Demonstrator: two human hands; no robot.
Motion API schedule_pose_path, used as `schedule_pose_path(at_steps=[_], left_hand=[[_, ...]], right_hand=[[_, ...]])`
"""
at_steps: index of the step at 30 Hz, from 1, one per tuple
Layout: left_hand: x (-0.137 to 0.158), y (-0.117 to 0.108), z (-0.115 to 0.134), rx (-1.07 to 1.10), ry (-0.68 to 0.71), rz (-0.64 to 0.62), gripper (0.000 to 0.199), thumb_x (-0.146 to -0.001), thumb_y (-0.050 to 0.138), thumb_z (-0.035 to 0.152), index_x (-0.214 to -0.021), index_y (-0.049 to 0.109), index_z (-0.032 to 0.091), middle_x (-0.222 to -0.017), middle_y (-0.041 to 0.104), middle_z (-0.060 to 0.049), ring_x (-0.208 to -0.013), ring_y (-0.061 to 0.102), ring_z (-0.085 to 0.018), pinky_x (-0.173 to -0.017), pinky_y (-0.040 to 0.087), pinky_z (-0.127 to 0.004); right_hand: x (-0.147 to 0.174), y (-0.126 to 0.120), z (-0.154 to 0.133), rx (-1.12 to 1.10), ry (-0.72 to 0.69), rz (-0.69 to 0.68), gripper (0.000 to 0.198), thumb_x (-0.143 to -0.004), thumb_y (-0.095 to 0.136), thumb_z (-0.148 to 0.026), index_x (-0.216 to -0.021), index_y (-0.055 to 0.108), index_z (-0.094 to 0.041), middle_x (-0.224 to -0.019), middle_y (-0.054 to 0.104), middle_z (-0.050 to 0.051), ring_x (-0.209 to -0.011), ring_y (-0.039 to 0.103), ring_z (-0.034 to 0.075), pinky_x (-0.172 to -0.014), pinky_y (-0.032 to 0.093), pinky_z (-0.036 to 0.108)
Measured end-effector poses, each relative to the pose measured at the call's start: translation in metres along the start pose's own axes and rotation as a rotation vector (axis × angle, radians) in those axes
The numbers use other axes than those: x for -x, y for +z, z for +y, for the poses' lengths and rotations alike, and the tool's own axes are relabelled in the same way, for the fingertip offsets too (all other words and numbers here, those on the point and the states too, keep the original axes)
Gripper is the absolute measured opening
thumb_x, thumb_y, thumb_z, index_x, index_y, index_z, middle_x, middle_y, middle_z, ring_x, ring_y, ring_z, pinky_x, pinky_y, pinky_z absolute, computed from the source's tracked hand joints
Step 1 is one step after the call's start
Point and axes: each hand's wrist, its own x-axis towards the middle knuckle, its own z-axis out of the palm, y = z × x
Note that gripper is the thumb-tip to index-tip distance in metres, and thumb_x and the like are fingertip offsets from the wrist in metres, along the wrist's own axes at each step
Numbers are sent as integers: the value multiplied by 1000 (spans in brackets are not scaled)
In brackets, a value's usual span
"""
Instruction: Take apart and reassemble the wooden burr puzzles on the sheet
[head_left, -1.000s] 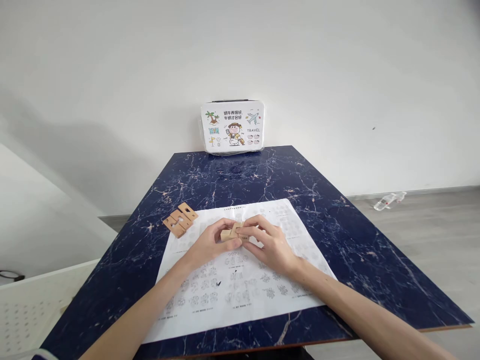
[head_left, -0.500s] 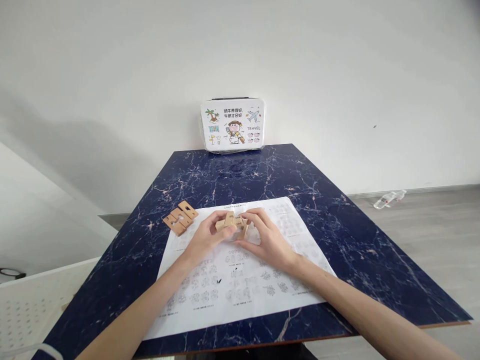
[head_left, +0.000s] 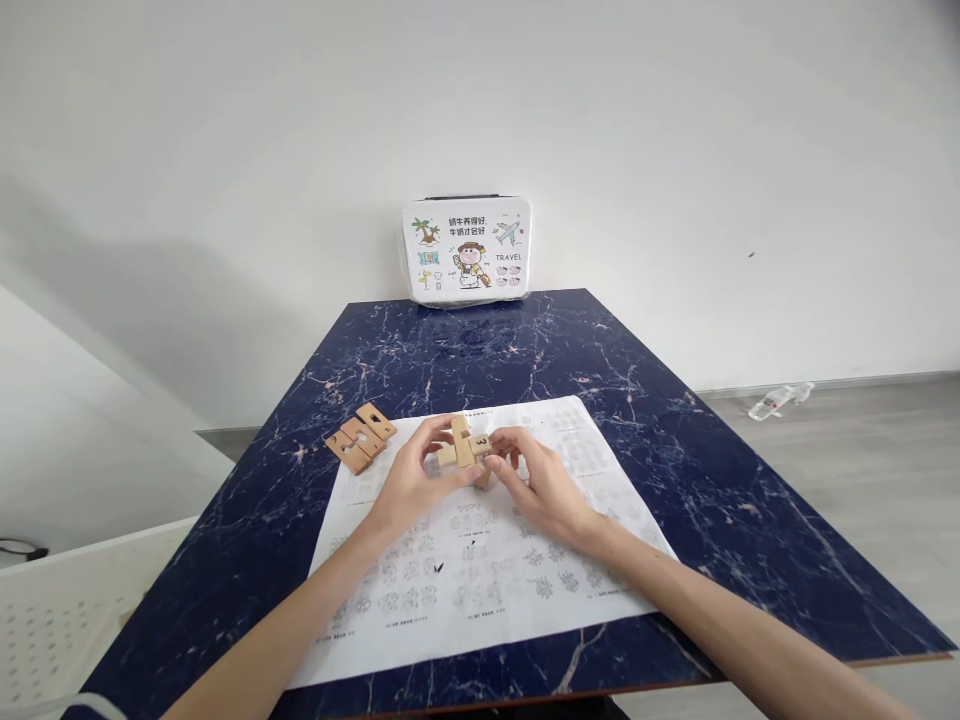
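Notched wooden puzzle pieces [head_left: 463, 443], fitted crosswise into each other, are held between both hands above a printed sheet. My left hand [head_left: 418, 466] grips the upright piece, thumb below and fingers at its top. My right hand [head_left: 536, 478] pinches the right end of the crossing piece, which bears a dark "3". Part of another wooden piece shows beneath, near the right thumb. Left of the hands, several flat notched wooden pieces [head_left: 352, 447] with dark numbers lie side by side at the sheet's corner.
The instruction sheet [head_left: 420, 625], printed with small line drawings, covers the near part of the blue marbled table [head_left: 480, 350]. A white case [head_left: 466, 250] with cartoon pictures stands against the wall at the back. A clear plastic object [head_left: 780, 400] lies on the floor to the right.
The held wooden pieces have been turned, so one now stands upright with the "3" facing me. My right fingers have shifted onto the crossing piece's end.
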Motion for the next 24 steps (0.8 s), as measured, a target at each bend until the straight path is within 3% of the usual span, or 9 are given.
schedule_pose_path(at_steps=[9, 16, 24], left_hand=[[2, 2, 7, 7, -20, -46, 59, -76, 88, 38, -128, 63, 27, -127, 70, -8, -119, 64, -30, -105, 50, -49], [1, 0, 3, 36, 22, -78, 51, -83, 82, 40, -129, 65, 24, -128, 70, -10, -118, 65, -30, -107, 49, -49], [-4, -5, -7, -11, -24, 140, 53, -89, 76, 49, -134, 62, 25, -139, 67, -9, -125, 64, -30, -104, 50, -44]], right_hand=[[-2, 0, 0, 2, -17, -16, 20, -107, 51, -36, -120, 60, -23, -100, 74, 6, -82, 66, 19, -73, 52, 35], [-2, 0, -1, 39, -53, -27, 19, -107, 50, -32, -122, 59, -23, -99, 72, 6, -78, 64, 19, -72, 53, 36], [-4, -1, 3, 71, 88, 118, 23, -105, 52, -39, -119, 61, -22, -97, 72, 7, -77, 63, 21, -66, 49, 34]])
